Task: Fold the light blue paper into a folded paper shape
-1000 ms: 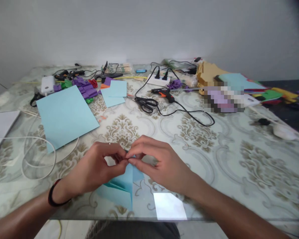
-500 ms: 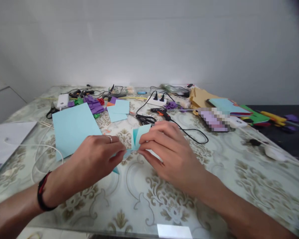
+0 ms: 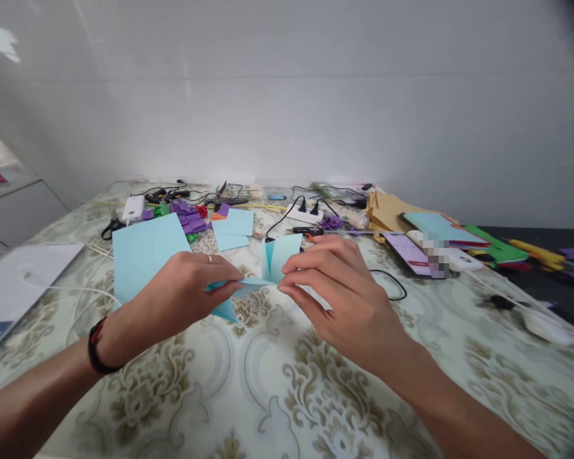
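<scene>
Between my two hands is a folded piece of light blue paper (image 3: 283, 250), held a little above the table. My left hand (image 3: 184, 290) pinches its left part between thumb and fingers, and a pointed blue flap hangs below that hand. My right hand (image 3: 337, 287) pinches the paper near its middle, where an upright folded flap stands over the fingertips. My fingers cover some of the folds. Left of and behind my left hand lies a large light blue sheet (image 3: 146, 248). Smaller blue squares (image 3: 234, 229) rest farther back.
A glue gun (image 3: 306, 231) and a power strip (image 3: 306, 213) with black cords lie behind my right hand. Scissors (image 3: 111, 224) and purple paper pieces (image 3: 189, 218) are at the back left. At right are a phone (image 3: 409, 254) and coloured sheets (image 3: 444, 228).
The view has tilted up a little, so the table sits lower. My hands have drawn slightly apart, and more of the blue paper shows between them. Both still pinch it.
</scene>
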A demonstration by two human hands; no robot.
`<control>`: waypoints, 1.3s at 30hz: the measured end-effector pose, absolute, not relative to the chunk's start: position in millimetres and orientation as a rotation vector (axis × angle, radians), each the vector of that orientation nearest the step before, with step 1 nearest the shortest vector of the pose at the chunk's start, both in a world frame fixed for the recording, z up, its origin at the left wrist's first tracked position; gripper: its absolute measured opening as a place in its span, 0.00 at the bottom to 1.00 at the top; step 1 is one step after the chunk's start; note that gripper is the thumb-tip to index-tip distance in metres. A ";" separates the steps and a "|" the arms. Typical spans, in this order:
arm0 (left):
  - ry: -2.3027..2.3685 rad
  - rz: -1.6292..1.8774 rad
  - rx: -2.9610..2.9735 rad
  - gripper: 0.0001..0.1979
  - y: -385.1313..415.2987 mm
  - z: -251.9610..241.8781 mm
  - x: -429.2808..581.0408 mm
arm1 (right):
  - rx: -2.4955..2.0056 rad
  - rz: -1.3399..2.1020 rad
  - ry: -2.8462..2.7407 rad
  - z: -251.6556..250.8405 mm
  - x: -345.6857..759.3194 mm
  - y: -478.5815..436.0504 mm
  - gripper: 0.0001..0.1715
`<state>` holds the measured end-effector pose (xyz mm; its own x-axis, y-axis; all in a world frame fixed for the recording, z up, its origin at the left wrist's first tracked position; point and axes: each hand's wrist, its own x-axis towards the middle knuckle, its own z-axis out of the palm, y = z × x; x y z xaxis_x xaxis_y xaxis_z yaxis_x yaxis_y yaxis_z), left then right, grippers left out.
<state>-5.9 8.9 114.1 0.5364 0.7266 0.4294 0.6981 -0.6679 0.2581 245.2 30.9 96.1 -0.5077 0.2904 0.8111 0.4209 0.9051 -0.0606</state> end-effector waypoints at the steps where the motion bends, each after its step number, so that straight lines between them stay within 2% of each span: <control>1: 1.263 0.799 2.713 0.09 9.3 113.9 -5.6 | -0.508 -0.184 -2.141 95.8 245.3 31.5 0.11; 7: 1.383 0.759 2.771 0.13 7.9 116.6 -5.1 | -0.550 -0.243 -2.213 96.5 245.2 36.3 0.07; 14: 1.330 0.678 2.896 0.10 5.8 125.7 10.4 | -0.548 -0.233 -2.273 97.4 233.0 35.7 0.07; 20: 1.285 0.811 2.625 0.10 9.9 139.3 17.8 | -0.570 -0.163 -2.234 121.2 233.9 34.8 0.06; 22: 1.290 0.911 2.458 0.08 13.4 144.4 18.1 | -0.622 -0.118 -2.172 134.5 238.9 36.3 0.03; 25: 1.293 1.164 2.214 0.06 20.2 150.7 19.7 | -0.720 -0.010 -2.012 149.2 244.5 39.3 0.09; 30: 1.187 1.501 1.857 0.02 27.3 153.2 22.5 | -0.845 0.263 -1.934 147.1 241.9 41.4 0.05; 34: 1.099 1.443 1.808 0.03 28.1 148.8 21.2 | -0.860 0.401 -1.920 138.1 235.9 41.3 0.03; 39: 1.118 1.286 1.874 0.08 28.9 145.3 17.8 | -0.847 0.528 -1.998 137.1 234.4 42.2 0.11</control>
